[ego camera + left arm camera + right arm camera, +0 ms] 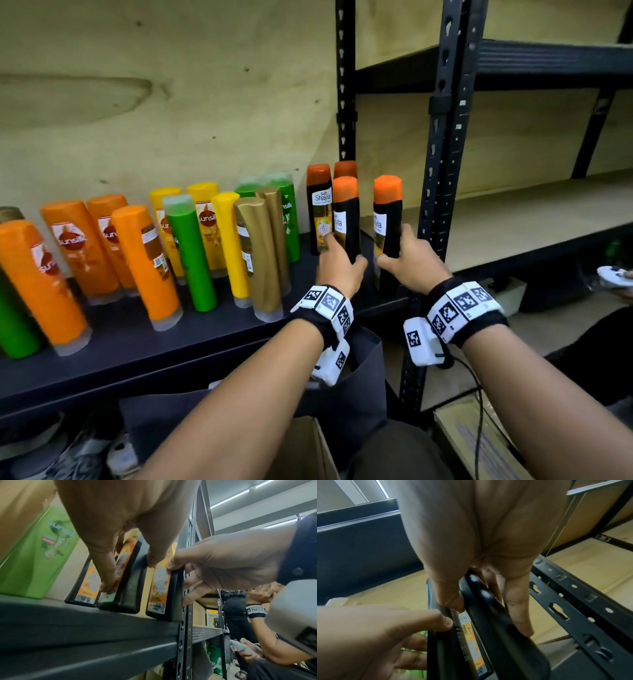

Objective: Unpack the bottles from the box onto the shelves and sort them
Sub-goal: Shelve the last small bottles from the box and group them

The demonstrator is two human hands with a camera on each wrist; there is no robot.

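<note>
Two black Shayla bottles with orange caps stand upright at the right end of the dark shelf. My left hand grips the left one low on its body. My right hand grips the right one, close to the black upright post. In the left wrist view both bottles have their bases on the shelf. In the right wrist view my thumb and fingers clasp the black bottle. Two more Shayla bottles stand behind.
Sunsilk bottles stand in groups along the shelf: orange, yellow, green, gold. A cardboard box sits below my arms. The wooden shelf to the right is bare. Another person's hand holds a white controller at far right.
</note>
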